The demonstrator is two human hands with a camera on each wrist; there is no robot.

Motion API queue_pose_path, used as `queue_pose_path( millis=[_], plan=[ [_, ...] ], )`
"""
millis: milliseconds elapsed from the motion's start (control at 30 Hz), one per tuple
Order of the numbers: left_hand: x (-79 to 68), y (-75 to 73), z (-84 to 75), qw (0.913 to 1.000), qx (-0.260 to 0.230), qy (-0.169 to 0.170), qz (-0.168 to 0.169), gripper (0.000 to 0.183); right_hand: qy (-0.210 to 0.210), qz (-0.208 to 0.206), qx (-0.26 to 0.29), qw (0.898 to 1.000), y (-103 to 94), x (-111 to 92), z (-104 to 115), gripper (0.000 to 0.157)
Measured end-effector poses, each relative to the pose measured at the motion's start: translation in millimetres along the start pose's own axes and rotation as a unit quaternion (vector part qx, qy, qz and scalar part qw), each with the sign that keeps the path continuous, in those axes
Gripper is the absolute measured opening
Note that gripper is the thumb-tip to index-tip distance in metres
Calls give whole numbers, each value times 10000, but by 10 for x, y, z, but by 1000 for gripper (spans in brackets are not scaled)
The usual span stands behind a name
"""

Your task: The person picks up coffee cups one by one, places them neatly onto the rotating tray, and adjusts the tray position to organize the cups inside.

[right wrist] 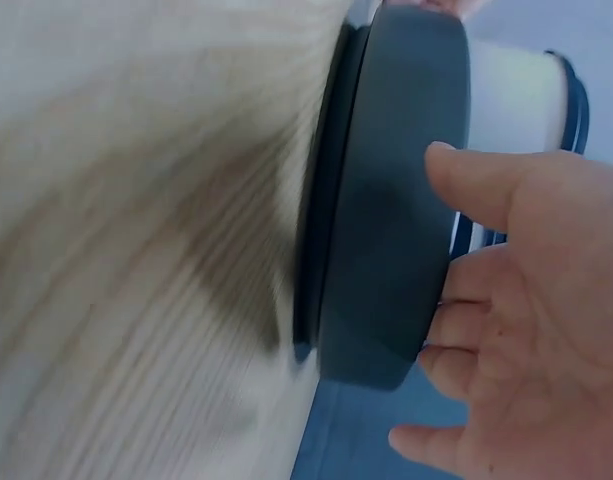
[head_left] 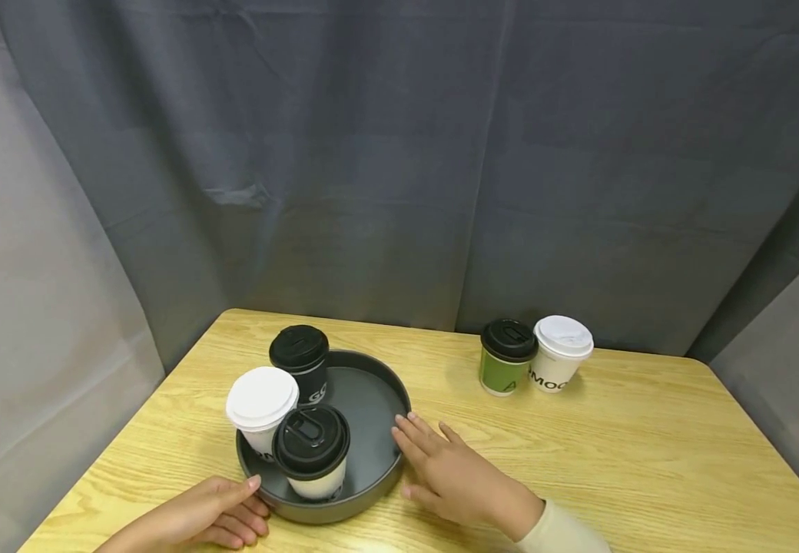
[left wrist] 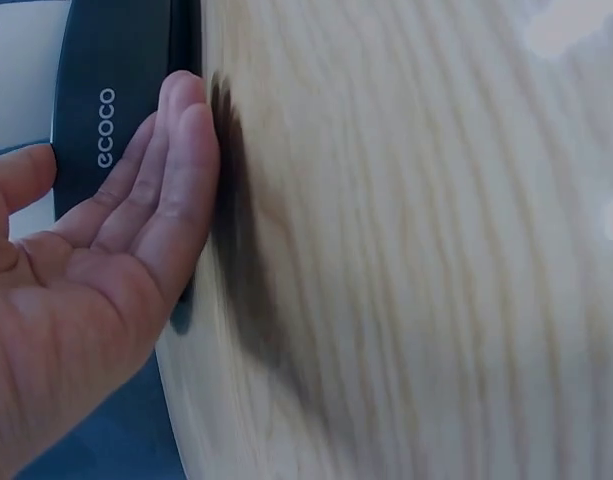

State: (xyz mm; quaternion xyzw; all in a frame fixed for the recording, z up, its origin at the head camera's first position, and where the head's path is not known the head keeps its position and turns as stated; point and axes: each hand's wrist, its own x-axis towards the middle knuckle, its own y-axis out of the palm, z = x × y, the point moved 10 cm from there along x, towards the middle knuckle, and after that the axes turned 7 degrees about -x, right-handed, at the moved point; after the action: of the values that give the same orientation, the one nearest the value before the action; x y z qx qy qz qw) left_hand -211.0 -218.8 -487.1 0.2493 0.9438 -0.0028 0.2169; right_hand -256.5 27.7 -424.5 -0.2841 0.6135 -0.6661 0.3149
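A round dark grey tray sits on the wooden table with three lidded paper cups on its left part. They are a black cup at the back, a white cup with a white lid at the left, and a white cup with a black lid at the front. My left hand is at the tray's front-left side, thumb at the rim and extended fingers along the outer wall, which reads "ecoco" in the left wrist view. At its right side is my right hand, fingers straight and fingertips by the rim.
Further back on the right stand a green cup with a black lid and a white cup with a white lid, side by side. A grey curtain hangs behind the wooden table.
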Motion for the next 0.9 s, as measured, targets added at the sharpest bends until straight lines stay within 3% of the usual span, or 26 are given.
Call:
queue_pose_path(
  millis=[233,567,733,900],
  plan=[
    [14,-185,-40,9991,316,55,-296,62,-268,-167,-385,9988,-30,-99,219,73],
    [47,-459,-70,9945,602,107,-847,65,-784,-341,-404,9955,-14,-176,472,72],
    [41,-485,-63,9945,608,120,-839,66,-738,-226,-170,9969,-17,-178,481,70],
    [3,-417,-52,9963,576,111,-627,64,-648,-450,-210,9967,-92,-168,419,69]
  ],
)
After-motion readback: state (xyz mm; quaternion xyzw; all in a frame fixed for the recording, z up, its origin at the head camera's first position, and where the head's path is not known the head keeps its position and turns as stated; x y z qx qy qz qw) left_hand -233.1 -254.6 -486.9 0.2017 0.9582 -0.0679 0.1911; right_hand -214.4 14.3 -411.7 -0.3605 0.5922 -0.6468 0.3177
